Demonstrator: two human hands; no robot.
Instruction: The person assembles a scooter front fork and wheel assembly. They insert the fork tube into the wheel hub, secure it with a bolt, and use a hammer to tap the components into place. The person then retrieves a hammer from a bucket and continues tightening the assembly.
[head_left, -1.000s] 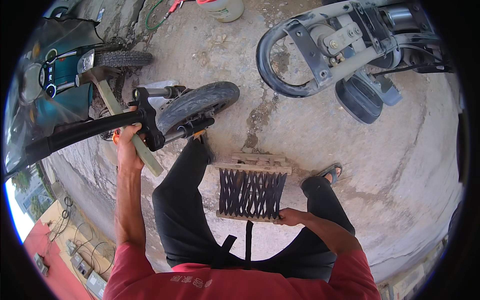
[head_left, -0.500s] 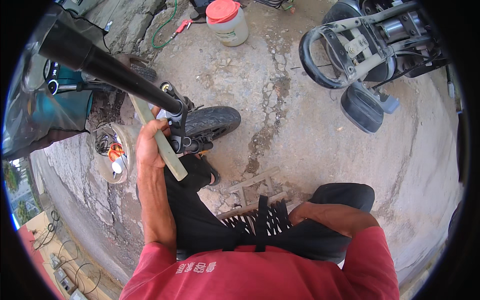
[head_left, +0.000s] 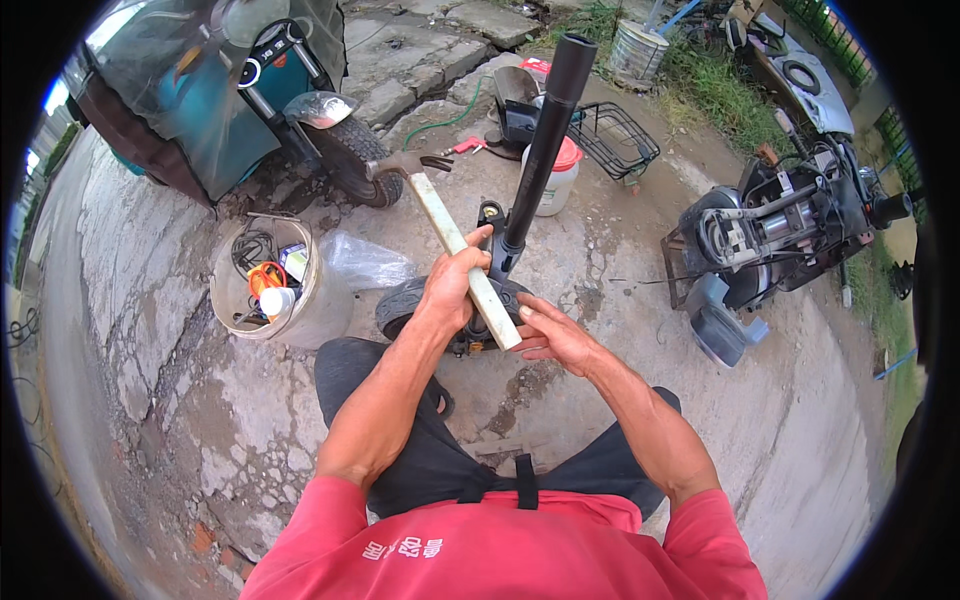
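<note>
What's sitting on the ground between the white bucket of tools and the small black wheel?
In the head view, a crumpled clear plastic bag lies between the white bucket and the black wheel, touching the bucket.

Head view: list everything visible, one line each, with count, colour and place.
hammer: 1, pale wooden handle, metal head, centre
scooter stem: 1, black, upright, centre
front wheel: 1, black, below stem
bucket: 1, whitish, holding tools, left
plastic jar: 1, white with red lid, upper centre
wire basket: 1, black, upper right
stripped scooter: 1, grey-black, right
covered vehicle: 1, teal, upper left
left hand: gripping hammer handle
right hand: open, beside handle end
</note>
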